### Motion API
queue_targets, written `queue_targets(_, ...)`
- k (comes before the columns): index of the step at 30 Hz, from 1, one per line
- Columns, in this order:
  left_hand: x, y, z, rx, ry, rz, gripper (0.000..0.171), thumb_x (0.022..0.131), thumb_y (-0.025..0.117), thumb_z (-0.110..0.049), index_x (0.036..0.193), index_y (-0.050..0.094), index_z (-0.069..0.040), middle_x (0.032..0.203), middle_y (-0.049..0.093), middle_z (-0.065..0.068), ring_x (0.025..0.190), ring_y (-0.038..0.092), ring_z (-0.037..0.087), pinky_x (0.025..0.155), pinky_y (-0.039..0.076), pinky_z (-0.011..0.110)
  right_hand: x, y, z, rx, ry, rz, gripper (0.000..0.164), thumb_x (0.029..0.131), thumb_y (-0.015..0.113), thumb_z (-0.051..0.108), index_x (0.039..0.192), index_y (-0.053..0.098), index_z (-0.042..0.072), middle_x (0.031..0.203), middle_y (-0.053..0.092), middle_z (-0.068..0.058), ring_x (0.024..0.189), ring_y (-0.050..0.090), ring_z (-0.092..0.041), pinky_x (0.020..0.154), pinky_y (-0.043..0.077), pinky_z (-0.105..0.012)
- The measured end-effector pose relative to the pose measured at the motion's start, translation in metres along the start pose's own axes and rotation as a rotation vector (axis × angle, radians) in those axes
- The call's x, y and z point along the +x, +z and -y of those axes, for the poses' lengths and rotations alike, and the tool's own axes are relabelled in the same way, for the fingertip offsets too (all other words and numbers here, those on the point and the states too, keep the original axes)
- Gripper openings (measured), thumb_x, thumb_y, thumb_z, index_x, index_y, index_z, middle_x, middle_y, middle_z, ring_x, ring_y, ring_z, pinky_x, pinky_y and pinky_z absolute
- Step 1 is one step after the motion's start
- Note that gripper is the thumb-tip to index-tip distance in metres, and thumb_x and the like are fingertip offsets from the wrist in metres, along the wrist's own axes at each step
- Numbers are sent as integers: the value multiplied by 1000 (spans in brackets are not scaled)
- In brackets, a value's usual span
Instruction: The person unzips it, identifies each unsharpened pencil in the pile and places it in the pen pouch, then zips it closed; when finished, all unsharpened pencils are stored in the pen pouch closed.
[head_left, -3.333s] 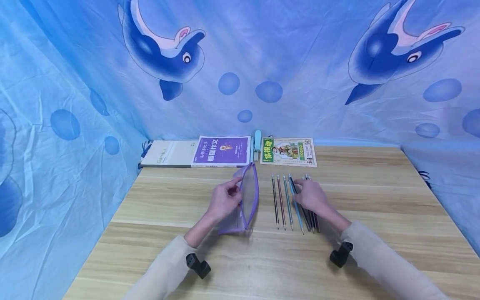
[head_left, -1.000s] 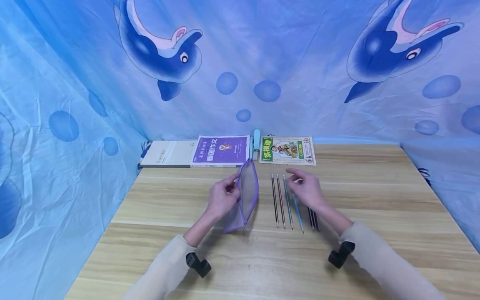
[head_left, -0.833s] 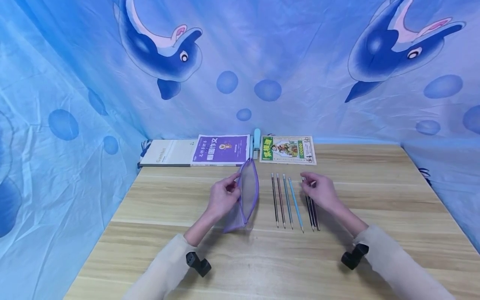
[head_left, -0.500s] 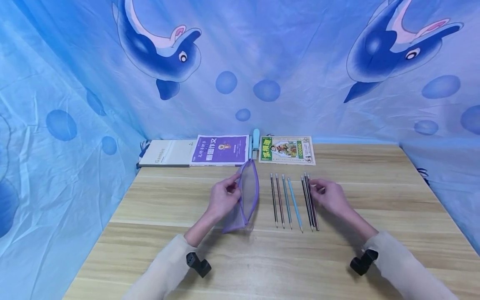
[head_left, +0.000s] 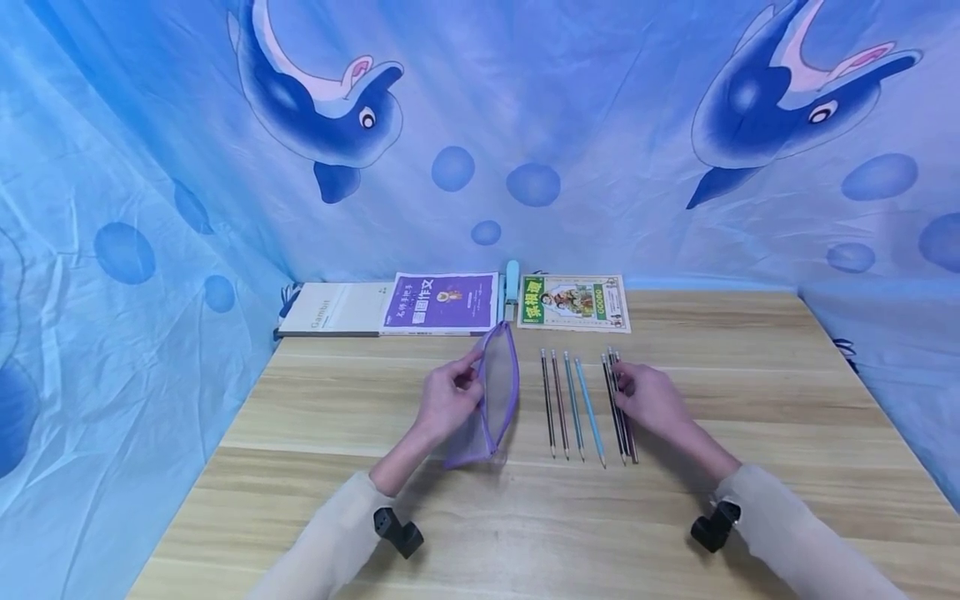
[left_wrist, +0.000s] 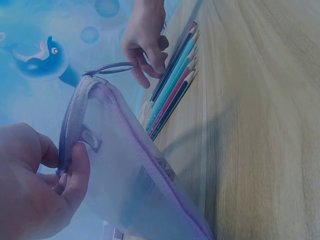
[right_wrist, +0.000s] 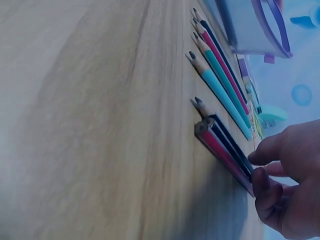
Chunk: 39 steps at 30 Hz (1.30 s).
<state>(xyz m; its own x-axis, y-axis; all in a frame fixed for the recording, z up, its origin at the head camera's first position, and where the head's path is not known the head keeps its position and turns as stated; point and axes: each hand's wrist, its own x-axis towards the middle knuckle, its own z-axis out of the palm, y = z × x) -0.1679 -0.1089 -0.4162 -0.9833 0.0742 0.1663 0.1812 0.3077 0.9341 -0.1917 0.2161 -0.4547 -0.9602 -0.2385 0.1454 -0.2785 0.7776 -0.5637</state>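
Left hand [head_left: 447,400] has the rim of a purple mesh pouch [head_left: 498,392] pinched, and its mouth gapes toward the other hand. Four spaced-out pencils [head_left: 575,408] lie between the hands. Right hand [head_left: 651,402] is well apart from the left, fingers bent at the eraser ends of a dark pencil bunch [head_left: 617,421]; can't tell if it's actually gripping any. Beyond the left hand: a white notebook [head_left: 337,307] reading "Gambit" and a purple book [head_left: 442,302] titled 看图作文. Pencil print's too small to read.
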Motion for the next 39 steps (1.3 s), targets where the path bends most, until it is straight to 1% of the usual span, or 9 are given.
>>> queue_targets(6, -1, -1, -1, -19, -6, 15, 52, 82, 56, 13, 133, 57, 8, 89, 62, 14, 71, 59, 19, 52, 62, 36, 6, 1, 10, -106, 35, 28, 47, 80, 71, -1, 125, 60, -11, 83, 66, -10, 69, 60, -23, 61, 56, -42)
queue_targets(10, -1, -1, -1, -21, -8, 11, 52, 81, 56, 14, 133, 57, 8, 89, 62, 15, 71, 59, 19, 52, 62, 36, 10, 3, 16, -193, 61, 61, 48, 79, 73, 3, 122, 60, -12, 88, 65, -18, 74, 60, -30, 60, 57, -45)
queue_targets(13, -2, -1, 0, -20, -8, 13, 51, 82, 56, 14, 133, 57, 9, 89, 62, 15, 71, 59, 19, 53, 62, 38, 12, 4, 19, -235, 82, 80, 38, 79, 73, 5, 113, 63, -11, 87, 64, -21, 74, 60, -31, 56, 56, -43)
queue_targets(16, -2, -1, 1, -18, -4, 11, 51, 82, 57, 13, 133, 57, 9, 89, 62, 14, 71, 59, 19, 53, 62, 41, 15, 6, 20, -229, 105, 91, 24, 82, 71, 4, 101, 63, -7, 75, 59, -13, 62, 55, -25, 47, 50, -35)
queue_targets(19, -2, 0, 2, -20, 1, 10, 51, 82, 57, 14, 132, 58, 9, 88, 62, 14, 70, 59, 19, 53, 62, 40, 18, 7, 20, -201, 123, 94, 19, 82, 69, 2, 98, 63, -7, 69, 56, -9, 54, 52, -21, 42, 45, -31)
queue_targets(26, -2, 1, 6, -36, 3, 20, 51, 82, 58, 15, 132, 58, 8, 89, 62, 15, 71, 59, 20, 53, 62, 40, 23, 8, 25, -162, 191, 122, 45, 78, 70, -2, 120, 59, -13, 86, 65, -20, 54, 54, -21, 44, 48, -29)
queue_targets(29, -3, 1, 7, -29, 10, 19, 51, 82, 58, 15, 132, 59, 8, 88, 62, 15, 70, 59, 20, 52, 62, 37, 24, 10, 26, -138, 221, 127, 50, 75, 70, -1, 123, 59, -13, 92, 66, -24, 56, 55, -23, 45, 48, -30)
queue_targets(34, -4, 2, 7, -15, 15, 14, 51, 82, 58, 14, 133, 59, 7, 88, 63, 14, 70, 60, 20, 51, 61, 30, 24, 12, 27, -120, 222, 97, 53, 74, 71, 2, 124, 60, -10, 79, 64, -14, 55, 52, -21, 43, 45, -29)
queue_targets(39, -4, 2, 8, -13, 19, 10, 51, 82, 58, 14, 133, 59, 7, 88, 62, 14, 70, 60, 19, 51, 61, 30, 23, 11, 28, -69, 216, 60, 59, 77, 71, 6, 133, 57, -6, 58, 51, -2, 43, 39, -12, 36, 32, -21)
